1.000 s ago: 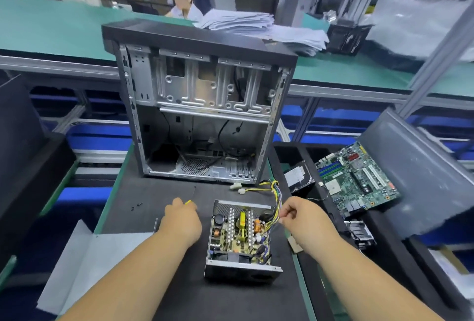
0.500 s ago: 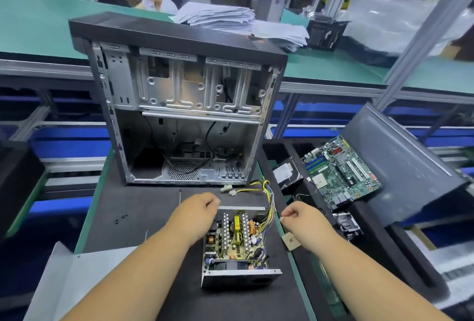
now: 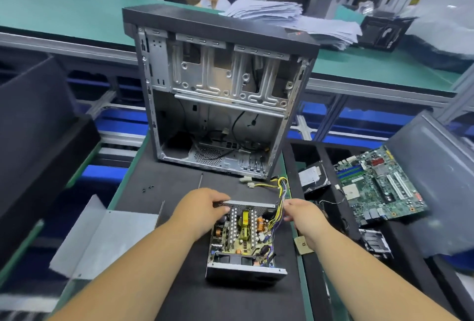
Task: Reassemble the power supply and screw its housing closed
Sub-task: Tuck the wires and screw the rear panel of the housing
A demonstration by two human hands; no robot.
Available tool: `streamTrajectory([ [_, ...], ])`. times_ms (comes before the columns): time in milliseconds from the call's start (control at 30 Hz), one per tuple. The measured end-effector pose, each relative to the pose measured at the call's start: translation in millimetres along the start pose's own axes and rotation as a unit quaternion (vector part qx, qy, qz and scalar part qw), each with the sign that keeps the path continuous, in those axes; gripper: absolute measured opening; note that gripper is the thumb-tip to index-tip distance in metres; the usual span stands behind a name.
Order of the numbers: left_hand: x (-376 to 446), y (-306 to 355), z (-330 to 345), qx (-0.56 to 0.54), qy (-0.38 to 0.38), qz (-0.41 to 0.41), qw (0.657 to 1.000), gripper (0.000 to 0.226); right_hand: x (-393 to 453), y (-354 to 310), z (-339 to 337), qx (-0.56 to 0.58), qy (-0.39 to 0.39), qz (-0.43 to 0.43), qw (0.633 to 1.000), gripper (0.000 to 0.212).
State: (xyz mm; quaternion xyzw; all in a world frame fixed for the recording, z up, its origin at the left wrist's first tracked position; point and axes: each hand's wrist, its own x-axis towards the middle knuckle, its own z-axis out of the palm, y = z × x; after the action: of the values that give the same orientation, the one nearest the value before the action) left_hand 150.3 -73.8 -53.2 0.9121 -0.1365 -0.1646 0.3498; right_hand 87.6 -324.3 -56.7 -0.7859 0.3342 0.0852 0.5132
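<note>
The open power supply lies on the black mat with its circuit board, coils and heat sinks exposed. My left hand grips the far left corner of its metal housing, fingers curled over the perforated back wall. My right hand is at the right side, fingers closed on the yellow and black cable bundle where it leaves the housing. A grey sheet-metal cover lies flat to the left. Three small black screws sit on the mat, and a thin screwdriver shaft lies behind my left hand.
An empty computer case stands open just behind the power supply. Right of the mat, black foam trays hold a motherboard, a hard drive and a dark side panel. A person sits beyond the green bench.
My left hand moved right from the mat onto the power supply's far left corner. My right hand stayed at the cable bundle. The view shifted left and closer.
</note>
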Motion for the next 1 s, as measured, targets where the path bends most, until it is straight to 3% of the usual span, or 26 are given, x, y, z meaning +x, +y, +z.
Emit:
streamTrajectory([
  [133, -19, 3, 11, -0.002, 0.033, -0.026, 0.999, 0.025, -3, -3, -5, -0.006, -0.052, -0.043, 0.998, 0.015],
  [300, -38, 10, 30, -0.001, 0.078, -0.055, 0.995, 0.019, -2, -11, -10, -0.095, -0.129, -0.049, 0.986, 0.022],
  [500, -53, 15, 34, 0.000, 0.108, -0.071, 0.992, 0.009, -2, -16, -14, -0.164, -0.165, -0.132, 0.964, 0.038],
  [733, -67, 18, 36, 0.027, 0.114, -0.102, 0.988, 0.014, -1, -13, -7, -0.177, -0.195, -0.144, 0.954, 0.043],
  [1000, -76, 21, 29, 0.059, 0.116, -0.130, 0.983, 0.013, -4, -21, 9, -0.175, -0.220, -0.128, 0.951, 0.018],
])
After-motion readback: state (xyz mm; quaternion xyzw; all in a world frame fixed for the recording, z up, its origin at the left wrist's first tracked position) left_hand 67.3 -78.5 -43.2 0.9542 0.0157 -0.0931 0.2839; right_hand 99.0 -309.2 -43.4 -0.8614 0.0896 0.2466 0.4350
